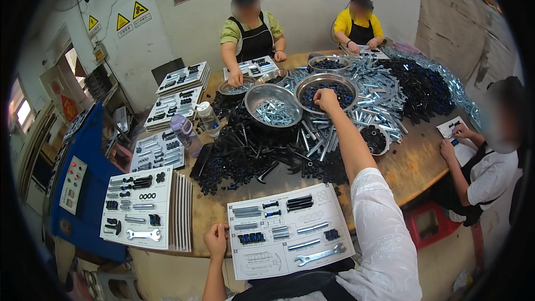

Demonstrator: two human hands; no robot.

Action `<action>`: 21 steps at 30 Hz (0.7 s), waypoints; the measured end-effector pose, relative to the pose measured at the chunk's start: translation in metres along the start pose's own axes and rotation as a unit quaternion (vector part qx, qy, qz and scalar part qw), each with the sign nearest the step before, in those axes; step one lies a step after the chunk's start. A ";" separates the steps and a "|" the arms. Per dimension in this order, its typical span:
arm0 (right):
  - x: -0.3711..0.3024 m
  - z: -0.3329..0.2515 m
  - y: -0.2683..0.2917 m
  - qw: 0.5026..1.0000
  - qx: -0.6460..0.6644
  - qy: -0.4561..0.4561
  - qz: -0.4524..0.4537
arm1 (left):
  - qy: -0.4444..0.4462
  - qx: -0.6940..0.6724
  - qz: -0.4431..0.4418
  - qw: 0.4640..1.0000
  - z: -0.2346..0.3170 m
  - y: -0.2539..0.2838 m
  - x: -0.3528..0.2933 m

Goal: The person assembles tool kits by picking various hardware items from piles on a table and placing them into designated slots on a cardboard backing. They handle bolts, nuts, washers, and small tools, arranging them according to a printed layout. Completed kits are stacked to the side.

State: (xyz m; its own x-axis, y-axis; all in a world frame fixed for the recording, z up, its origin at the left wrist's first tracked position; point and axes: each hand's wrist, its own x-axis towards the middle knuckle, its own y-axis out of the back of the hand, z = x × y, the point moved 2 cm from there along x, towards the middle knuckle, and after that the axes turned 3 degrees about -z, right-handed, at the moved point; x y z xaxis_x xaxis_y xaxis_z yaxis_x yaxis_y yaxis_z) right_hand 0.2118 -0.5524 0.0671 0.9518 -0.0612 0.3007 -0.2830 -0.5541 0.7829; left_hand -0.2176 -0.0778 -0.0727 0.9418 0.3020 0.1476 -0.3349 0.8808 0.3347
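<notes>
In front of me lies a white hardware card [267, 256] carrying bolts, metal tubes, blue-and-black screws and a wrench [320, 255]. My left hand [216, 239] is at its left edge, fingers curled and pinching that edge. My right arm stretches across the table, and my right hand [327, 101] is over a steel bowl [352, 90] of dark blue-black screws. Its fingers are pressed together among the screws; what they hold, if anything, is hidden. Just left of it stands another steel bowl [253, 112] with silvery metal pieces.
Stacks of filled cards [181, 212] stand on the left, beside a purple bottle [186, 134] and a clear jar [208, 118]. Loose black and silver hardware [384, 117] heaps the middle. Co-workers sit across and at right, near a red stool [409, 226].
</notes>
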 end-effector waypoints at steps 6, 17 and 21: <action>-0.003 0.002 0.005 0.994 0.092 -0.019 0.064 | -0.031 0.030 0.008 0.999 0.001 -0.001 -0.001; -0.174 -0.107 0.003 0.704 0.667 -0.074 -0.231 | 0.041 -0.150 0.075 0.985 0.028 -0.006 0.002; -0.280 -0.136 -0.024 0.686 0.635 -0.131 -0.330 | 0.043 -0.241 -0.108 0.963 0.106 -0.068 0.028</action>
State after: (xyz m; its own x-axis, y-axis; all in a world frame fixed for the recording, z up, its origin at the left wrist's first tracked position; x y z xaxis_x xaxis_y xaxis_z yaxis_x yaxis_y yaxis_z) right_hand -0.0639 -0.4086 0.0381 0.8587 0.4957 -0.1302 0.3927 -0.7996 -0.4544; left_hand -0.1720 -0.1679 0.0069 0.9938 0.1040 0.0384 -0.0984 0.9871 -0.1262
